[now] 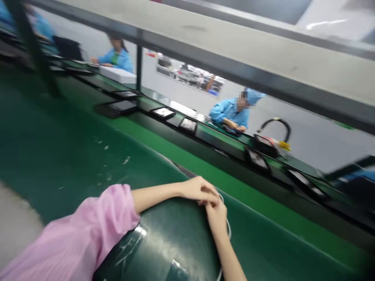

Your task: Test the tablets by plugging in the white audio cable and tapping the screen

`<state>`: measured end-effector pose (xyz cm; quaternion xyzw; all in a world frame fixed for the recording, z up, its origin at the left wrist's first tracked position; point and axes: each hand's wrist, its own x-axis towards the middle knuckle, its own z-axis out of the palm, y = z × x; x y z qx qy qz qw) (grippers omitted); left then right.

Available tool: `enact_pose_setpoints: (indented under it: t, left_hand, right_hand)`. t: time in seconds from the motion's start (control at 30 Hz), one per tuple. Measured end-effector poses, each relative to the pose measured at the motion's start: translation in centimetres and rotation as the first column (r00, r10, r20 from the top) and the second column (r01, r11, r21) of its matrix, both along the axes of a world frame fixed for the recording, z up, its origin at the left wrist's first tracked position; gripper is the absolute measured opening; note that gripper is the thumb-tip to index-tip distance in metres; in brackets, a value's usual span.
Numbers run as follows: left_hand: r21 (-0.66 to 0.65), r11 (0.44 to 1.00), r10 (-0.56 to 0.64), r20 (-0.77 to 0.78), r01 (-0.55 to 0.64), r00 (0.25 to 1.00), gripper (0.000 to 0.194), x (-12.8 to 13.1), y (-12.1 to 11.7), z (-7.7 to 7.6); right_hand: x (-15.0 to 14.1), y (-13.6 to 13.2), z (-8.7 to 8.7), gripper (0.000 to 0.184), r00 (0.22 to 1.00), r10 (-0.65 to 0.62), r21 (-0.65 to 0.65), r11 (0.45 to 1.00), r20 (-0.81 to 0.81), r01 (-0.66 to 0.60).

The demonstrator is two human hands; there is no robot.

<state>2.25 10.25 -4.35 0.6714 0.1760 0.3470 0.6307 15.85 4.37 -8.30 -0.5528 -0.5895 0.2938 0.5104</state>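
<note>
My left hand (200, 190) reaches in from the left, out of a pink sleeve (102, 218), its fingers curled over against my right hand. My right hand (216, 214) comes up from below with its fingers bent in to meet them. Both hands are closed together above the green work surface (166, 238); what lies between the fingers, if anything, is hidden. A thin white cord (229, 230) loops behind my right hand and along its forearm. I cannot tell whether the fingers grip the cord.
Beyond the bench edge runs a conveyor belt (216, 142) carrying several dark flat devices, one (258, 160) ahead to the right. A co-worker in blue (230, 111) sits across it; other people are farther left. A pale overhead beam (234, 50) and a green post (35, 50) frame the bench.
</note>
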Motion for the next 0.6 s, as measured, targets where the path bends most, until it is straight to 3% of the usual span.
enact_pose_setpoints:
  t: [0.03, 0.1, 0.2, 0.3, 0.47, 0.6]
  left_hand:
    - [-0.028, 0.985, 0.173, 0.006, -0.172, 0.985, 0.033, -0.9, 1.7, -0.9]
    - [-0.063, 0.882, 0.469, 0.01, -0.468, 0.883, 0.028, -2.9, 4.9, -2.2]
    - [-0.068, 0.682, 0.73, 0.006, -0.728, 0.683, 0.026, -6.2, 8.7, -3.1]
    - [-0.028, 0.506, 0.862, -0.003, -0.862, 0.507, 0.025, -10.0, 11.2, -3.4]
    - [0.094, 0.258, 0.966, -0.006, -0.961, 0.259, 0.021, -16.7, 13.6, -3.3]
    - [0.124, -0.014, 1.0, 0.009, -0.992, -0.013, 0.024, -21.2, 15.4, -2.6]
  right_hand:
    - [0.0, 0.3, 0.0, 0.043, 1.0, 0.021, -0.012, 1.0, -0.024, -0.021]
    - [0.0, 0.7, 0.1, 0.05, 0.997, 0.023, -0.037, 0.999, -0.078, -0.026]
    - [0.0, 0.7, 0.1, 0.058, 0.988, -0.019, -0.099, 0.995, -0.15, 0.004]
    - [0.1, 0.5, 0.4, 0.062, 0.987, -0.035, -0.176, 0.984, -0.155, 0.007]
    - [0.7, 0.6, 0.3, 0.062, 0.994, -0.074, -0.234, 0.971, -0.085, 0.052]
    - [2.0, -0.1, -2.3, 0.054, 0.998, -0.065, -0.23, 0.971, -0.009, 0.062]
